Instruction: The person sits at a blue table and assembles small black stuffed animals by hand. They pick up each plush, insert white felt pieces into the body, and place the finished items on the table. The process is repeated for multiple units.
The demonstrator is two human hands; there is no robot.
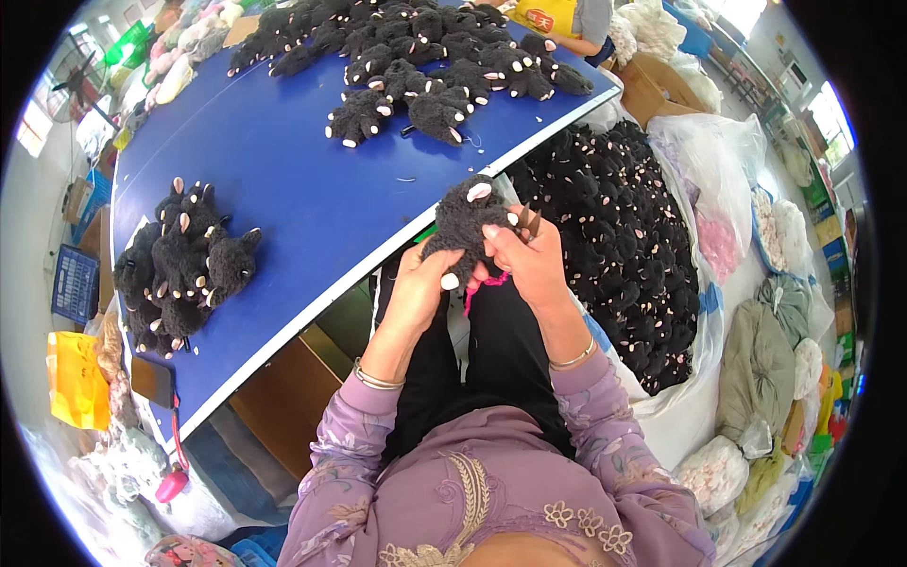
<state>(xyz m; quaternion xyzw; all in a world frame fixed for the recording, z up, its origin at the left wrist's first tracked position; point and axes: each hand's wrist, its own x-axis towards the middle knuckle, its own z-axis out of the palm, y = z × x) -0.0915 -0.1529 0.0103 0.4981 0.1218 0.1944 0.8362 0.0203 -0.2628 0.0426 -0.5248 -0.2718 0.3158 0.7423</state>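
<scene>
Black, fuzzy plush toy (460, 227): you have it raised over your lap, just at the near edge of the table, between your two hands. Your left hand (419, 276) grips its lower side, fingers closed around the plush; your right hand (531, 260) pinches the other side with the thumb pressed on top. Metal snips (531, 225) stick up out of that right hand, probably tucked there so thumb and fingertips stay usable. Bright pink cord (470, 295) dangles below; you can't tell what it's tied to. Its long axis runs away from you, leaning slightly right, the pale-lined ear toward the blue table (331, 203) and a white-tipped limb toward you. Similar toys lie in a small pile (184, 260) leftward and a larger spread (406, 61) farther off, apparently kept apart as separate groups; more fill the white bag (704, 367) beside your right arm.
</scene>
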